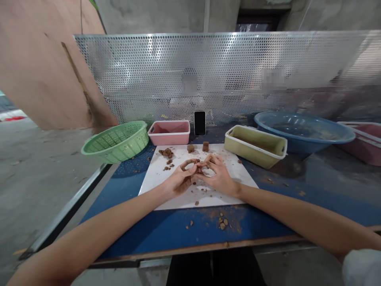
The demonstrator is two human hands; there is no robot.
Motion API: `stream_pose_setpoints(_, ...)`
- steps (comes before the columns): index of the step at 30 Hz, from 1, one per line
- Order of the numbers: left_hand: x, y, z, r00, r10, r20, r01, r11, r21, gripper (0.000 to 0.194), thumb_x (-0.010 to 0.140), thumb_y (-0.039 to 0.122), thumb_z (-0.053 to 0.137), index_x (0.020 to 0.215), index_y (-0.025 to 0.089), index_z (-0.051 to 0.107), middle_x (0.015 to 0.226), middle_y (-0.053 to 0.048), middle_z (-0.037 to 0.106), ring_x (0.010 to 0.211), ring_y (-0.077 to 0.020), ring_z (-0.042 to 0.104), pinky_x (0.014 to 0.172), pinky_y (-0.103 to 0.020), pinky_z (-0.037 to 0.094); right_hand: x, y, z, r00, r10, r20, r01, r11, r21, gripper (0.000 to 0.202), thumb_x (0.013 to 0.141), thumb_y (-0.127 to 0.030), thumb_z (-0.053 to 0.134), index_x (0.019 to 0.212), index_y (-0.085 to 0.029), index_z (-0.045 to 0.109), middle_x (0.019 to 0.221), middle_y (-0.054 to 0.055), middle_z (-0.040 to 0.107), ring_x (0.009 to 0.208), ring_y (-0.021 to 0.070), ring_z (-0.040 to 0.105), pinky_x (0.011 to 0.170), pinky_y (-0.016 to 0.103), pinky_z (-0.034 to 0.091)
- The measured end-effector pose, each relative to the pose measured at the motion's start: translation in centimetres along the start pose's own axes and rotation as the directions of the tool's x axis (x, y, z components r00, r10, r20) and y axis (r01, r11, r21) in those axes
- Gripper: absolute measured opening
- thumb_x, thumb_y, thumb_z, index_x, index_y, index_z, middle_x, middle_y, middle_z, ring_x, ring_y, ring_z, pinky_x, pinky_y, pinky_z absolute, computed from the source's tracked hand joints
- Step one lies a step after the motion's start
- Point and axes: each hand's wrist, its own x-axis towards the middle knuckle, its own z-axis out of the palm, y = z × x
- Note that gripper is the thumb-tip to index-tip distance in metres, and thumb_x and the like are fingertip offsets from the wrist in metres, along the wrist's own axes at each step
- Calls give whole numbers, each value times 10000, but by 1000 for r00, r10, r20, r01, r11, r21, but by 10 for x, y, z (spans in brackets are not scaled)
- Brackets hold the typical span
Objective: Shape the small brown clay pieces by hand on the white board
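My left hand (181,179) and my right hand (218,174) meet above a white board (166,198). Their fingertips are closed together around a small piece of brown clay (199,167), mostly hidden by the fingers. Brown smears mark the fingers. Just beyond the hands, two small brown clay blocks, a left block (190,148) and a right block (205,146), stand near the board's far edge. To the left lies a rough clay lump (166,153) with several crumbs (168,165) near it.
A green basket (119,141), pink bin (169,137), upright phone (199,123), olive bin (253,147) and blue basin (303,129) line the back of the blue table (125,226). Behind them rises a perforated metal screen (166,79). Clay bits (223,223) lie near the front edge.
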Motion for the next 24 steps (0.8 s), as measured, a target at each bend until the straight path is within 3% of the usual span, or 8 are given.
stream_pose_setpoints(3, 1, 0, -1, 1000, -13, -9, 13, 1000, 1, 473, 783, 146, 951, 1184, 137, 700, 1078, -90, 781, 803, -134, 737, 733, -230, 585, 1, -1, -1, 1000, -8, -2, 8, 1000, 22, 233, 946, -451, 813, 1063, -266, 733, 952, 29, 661, 947, 247, 630, 934, 449, 465)
stream_pose_setpoints(9, 1, 2, 0, 1000, -11, 24, 11, 1000, -2, 352, 859, 192, 897, 1166, 143, 731, 1071, -89, 790, 823, -145, 747, 772, -244, 597, 1, -1, -1, 1000, -15, -8, 16, 999, 32, 237, 997, -452, 748, 1165, -284, 741, 986, 40, 669, 971, 250, 634, 943, 463, 465)
stream_pose_setpoints(16, 1, 2, -1, 1000, 12, 4, -12, 999, 31, 510, 815, 143, 924, 1274, 152, 701, 1080, -99, 803, 930, -174, 774, 848, -261, 607, 1, 1, 1, 1000, 12, -8, -12, 999, 38, 252, 972, -483, 777, 1106, -273, 736, 1003, 49, 698, 1006, 262, 649, 980, 472, 483)
stream_pose_setpoints(24, -2, 2, 4, 998, 54, -39, -51, 997, 62, 661, 740, 133, 981, 1272, 174, 591, 991, -75, 806, 853, -158, 774, 795, -234, 616, 0, 2, 2, 1000, -15, -8, 15, 999, 40, 251, 962, -475, 800, 1097, -268, 757, 967, 35, 691, 961, 248, 658, 953, 459, 463)
